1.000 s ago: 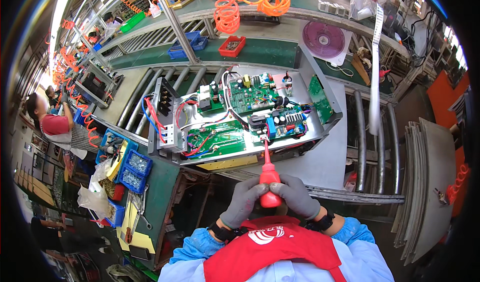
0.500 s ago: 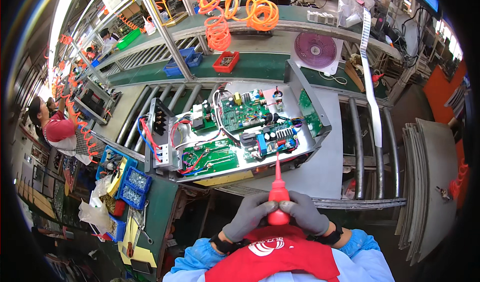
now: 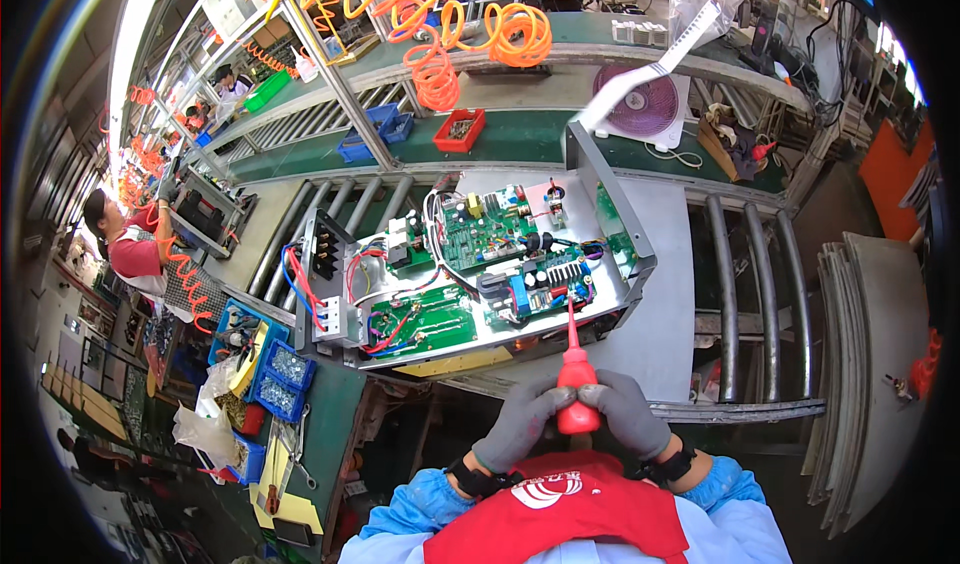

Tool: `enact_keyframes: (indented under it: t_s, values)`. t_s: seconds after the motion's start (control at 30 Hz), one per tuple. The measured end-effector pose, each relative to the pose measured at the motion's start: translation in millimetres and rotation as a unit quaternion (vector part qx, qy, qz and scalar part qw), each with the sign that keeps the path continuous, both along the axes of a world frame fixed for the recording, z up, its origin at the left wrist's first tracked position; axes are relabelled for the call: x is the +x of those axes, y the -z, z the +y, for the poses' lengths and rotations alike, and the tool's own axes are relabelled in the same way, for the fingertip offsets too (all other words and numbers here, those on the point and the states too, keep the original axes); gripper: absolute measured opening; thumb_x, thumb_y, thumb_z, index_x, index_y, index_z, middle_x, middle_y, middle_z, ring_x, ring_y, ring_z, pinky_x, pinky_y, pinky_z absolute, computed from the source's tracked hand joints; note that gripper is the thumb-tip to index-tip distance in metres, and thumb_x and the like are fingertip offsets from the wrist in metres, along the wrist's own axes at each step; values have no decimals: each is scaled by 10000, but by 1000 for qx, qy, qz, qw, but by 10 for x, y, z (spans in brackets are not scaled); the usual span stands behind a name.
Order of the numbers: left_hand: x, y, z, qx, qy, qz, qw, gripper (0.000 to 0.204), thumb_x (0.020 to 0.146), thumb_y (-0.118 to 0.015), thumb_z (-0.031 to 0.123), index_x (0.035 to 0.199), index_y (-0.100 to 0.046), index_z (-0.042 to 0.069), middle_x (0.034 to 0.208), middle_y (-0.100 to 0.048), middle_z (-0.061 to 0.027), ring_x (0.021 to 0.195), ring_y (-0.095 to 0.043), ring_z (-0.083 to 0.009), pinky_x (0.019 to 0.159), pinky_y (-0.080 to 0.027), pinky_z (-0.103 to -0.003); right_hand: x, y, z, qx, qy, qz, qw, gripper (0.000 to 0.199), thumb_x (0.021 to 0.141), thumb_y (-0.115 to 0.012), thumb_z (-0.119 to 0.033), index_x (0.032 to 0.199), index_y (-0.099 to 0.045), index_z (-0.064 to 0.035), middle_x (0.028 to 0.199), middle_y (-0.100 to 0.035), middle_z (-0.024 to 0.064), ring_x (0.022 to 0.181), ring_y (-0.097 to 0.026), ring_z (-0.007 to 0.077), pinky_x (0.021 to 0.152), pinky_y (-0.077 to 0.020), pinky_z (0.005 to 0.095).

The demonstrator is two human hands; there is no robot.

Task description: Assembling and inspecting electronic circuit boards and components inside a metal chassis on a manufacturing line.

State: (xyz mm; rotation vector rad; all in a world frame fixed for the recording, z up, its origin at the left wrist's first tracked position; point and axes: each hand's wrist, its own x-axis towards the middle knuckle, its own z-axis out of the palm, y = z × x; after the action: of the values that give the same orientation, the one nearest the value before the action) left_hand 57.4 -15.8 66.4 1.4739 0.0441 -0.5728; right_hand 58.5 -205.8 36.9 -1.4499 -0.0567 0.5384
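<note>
Between my hands I hold a red squeeze bottle with a long thin nozzle pointing forward. My left hand, in a grey glove, is closed on its left side. My right hand, gloved alike, closes on it from the right, thumbs near each other on the body. The nozzle tip reaches the near edge of an open metal chassis, close to a small green circuit board; whether it touches cannot be made out. A larger circuit board, wires and a terminal block sit inside the chassis.
The chassis rests on a pale sheet over a roller conveyor. Blue bins of screws and tools stand to the left. A red bin and a purple fan are beyond. Orange coiled hoses hang overhead. A person works at far left.
My hands and the bottle have shifted slightly right and forward, the nozzle still at the chassis edge. The white hanging strip has swung up and to the left.
</note>
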Motion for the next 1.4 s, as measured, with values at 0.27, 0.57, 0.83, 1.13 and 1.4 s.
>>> enact_keyframes:
  t_s: [0.27,0.57,0.83,1.13,1.4]
  values:
    - [10,-21,-37,-1,6,37,999,329,943,-582,308,1108,-663,35,779,-621,17,606,-502,-44,511,-353,-208,-26,175,-34,-11,17,26,999,334,927,-514,-171,1148,-587,69,1029,-639,104,893,-611,154,812,-508,313]
    - [14,-30,-53,1,10,46,999,405,925,-576,328,1185,-643,25,809,-615,18,620,-507,-44,527,-380,-203,-35,91,-15,34,65,5,997,324,911,-578,-245,961,-644,68,819,-640,108,742,-574,139,680,-483,319]
    - [16,-17,-87,1,-1,24,1000,425,918,-569,351,1171,-648,18,769,-613,5,575,-514,-52,497,-386,-203,20,-11,-77,-7,34,-22,999,358,913,-565,-261,1038,-646,65,866,-663,118,791,-604,142,721,-495,316]
    - [52,-108,-22,-3,1,32,999,398,935,-579,358,1147,-649,28,767,-616,12,575,-485,-50,508,-360,-219,81,-81,-43,-8,15,-12,1000,376,912,-563,-268,1080,-645,59,906,-673,114,829,-614,143,748,-503,316]
    - [-17,377,-10,-139,72,42,987,480,956,-604,370,1302,-564,38,878,-621,30,646,-497,-20,516,-376,-196,-129,-88,-43,66,57,14,996,451,838,-609,-263,1188,-586,22,1017,-627,89,840,-613,169,775,-512,301]
